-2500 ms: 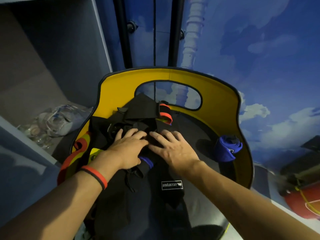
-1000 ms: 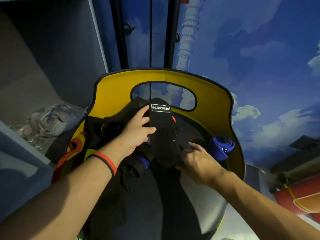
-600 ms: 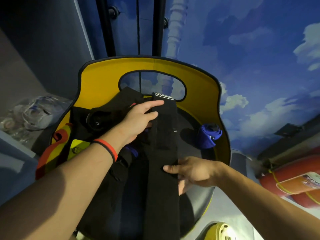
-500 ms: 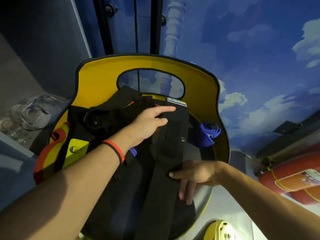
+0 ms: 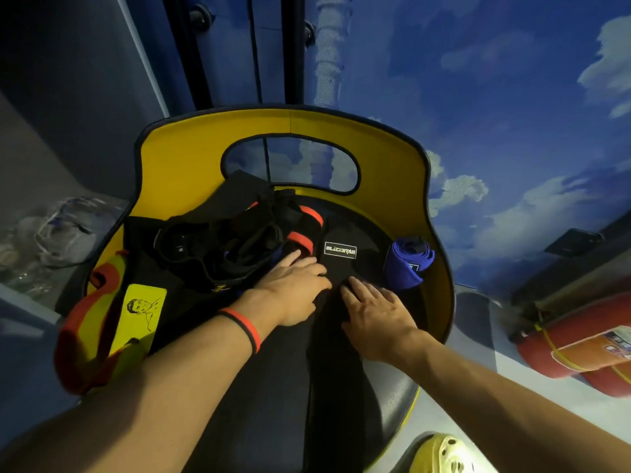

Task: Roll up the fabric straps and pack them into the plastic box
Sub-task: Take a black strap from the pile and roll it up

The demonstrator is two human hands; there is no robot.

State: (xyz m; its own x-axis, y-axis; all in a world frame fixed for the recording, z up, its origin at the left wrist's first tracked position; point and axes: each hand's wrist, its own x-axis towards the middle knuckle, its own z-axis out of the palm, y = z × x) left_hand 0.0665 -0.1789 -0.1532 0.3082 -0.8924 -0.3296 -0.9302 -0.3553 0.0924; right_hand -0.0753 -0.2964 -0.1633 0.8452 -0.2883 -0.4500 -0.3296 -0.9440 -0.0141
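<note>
Head view, change: the black strap [image 5: 339, 250], lifted between the hands half a second ago, now lies flat on the seat.
Left hand [image 5: 293, 288]: fingers straight, pressing the strap.
Right hand [image 5: 375, 308]: flat on it too.
Meaning: probably ready for rolling; the blue roll [image 5: 408, 262] lies just beside it.
Surface: yellow chair [image 5: 392, 186].
Room: sky-painted wall [image 5: 512, 97]; plastic box not discernible.

count: hands 2, left hand [image 5: 293, 288] and right hand [image 5: 375, 310]. blue rolled strap [image 5: 408, 262]: 1. flat black strap [image 5: 336, 356] with label: 1. tangled black straps [image 5: 239, 247]: number unclear. yellow chair [image 5: 191, 158]: 1. yellow tag [image 5: 141, 312]: 1. red extinguisher [image 5: 577, 353]: 1. yellow clog [image 5: 440, 454]: 1.
</note>
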